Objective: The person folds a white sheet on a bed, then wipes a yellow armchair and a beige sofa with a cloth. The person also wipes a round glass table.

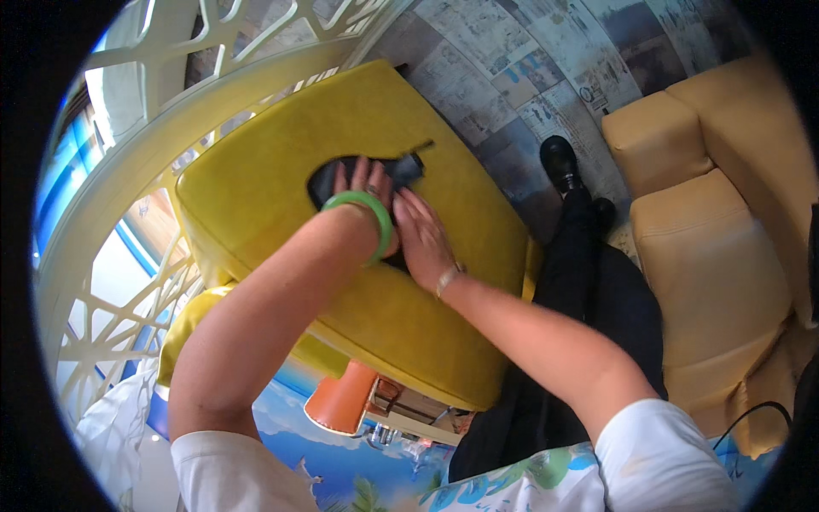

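A black item that looks like a heeled shoe lies on the yellow padded seat, with a blocky heel-like end and a thin strap or stick at its right. Across it rests my left hand, fingers spread and stretched out; a green bangle circles that wrist. Against the near right side of the black item is my right hand, its fingers straight and pointing away from me. A light bracelet is on the right wrist. More black shows under my left wrist, but my hands hide most of it.
To the left runs a cream lattice partition. Tan padded seating stands on the right. My dark-trousered legs and a black shoe are on the patchwork floor. An orange lampshade appears below the seat's near edge.
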Motion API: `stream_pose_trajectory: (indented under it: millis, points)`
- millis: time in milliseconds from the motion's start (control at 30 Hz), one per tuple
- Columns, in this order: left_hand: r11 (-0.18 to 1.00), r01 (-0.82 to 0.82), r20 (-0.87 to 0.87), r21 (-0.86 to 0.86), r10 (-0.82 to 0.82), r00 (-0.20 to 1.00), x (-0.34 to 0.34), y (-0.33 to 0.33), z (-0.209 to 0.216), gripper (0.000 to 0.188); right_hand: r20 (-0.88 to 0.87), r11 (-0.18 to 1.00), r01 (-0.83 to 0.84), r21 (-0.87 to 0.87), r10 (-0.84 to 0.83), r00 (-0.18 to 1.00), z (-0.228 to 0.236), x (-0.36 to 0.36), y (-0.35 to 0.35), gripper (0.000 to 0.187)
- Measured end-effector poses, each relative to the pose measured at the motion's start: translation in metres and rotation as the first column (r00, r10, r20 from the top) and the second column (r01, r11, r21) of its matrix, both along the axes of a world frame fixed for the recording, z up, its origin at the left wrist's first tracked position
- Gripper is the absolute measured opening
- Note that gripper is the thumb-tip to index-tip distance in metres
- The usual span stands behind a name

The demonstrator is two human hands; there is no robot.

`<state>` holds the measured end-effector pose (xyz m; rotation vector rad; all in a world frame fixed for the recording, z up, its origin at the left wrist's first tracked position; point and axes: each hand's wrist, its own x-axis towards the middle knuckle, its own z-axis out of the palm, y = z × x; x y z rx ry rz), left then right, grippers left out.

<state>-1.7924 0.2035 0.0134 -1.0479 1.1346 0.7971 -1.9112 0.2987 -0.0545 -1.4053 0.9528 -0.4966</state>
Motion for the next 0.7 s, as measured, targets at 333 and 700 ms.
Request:
stream_pose_trajectory:
  millis: [333,700]
  points:
    - [0.985,0.156,0.136,-0.076,-0.145,0.98,0.106,-0.075,-0.182,0.077,0.104,0.844,-0.256,0.472,0.235,0.966,-0.158,0.107,-0.129,0.056]
    - [0.999,-0.048,-0.081,-0.021,0.046,0.996,-0.065,0.033,-0.234,0.081,-0.322,0.867,-0.358,0.347,0.468,0.823,-0.215,-0.067,0.037,0.051]
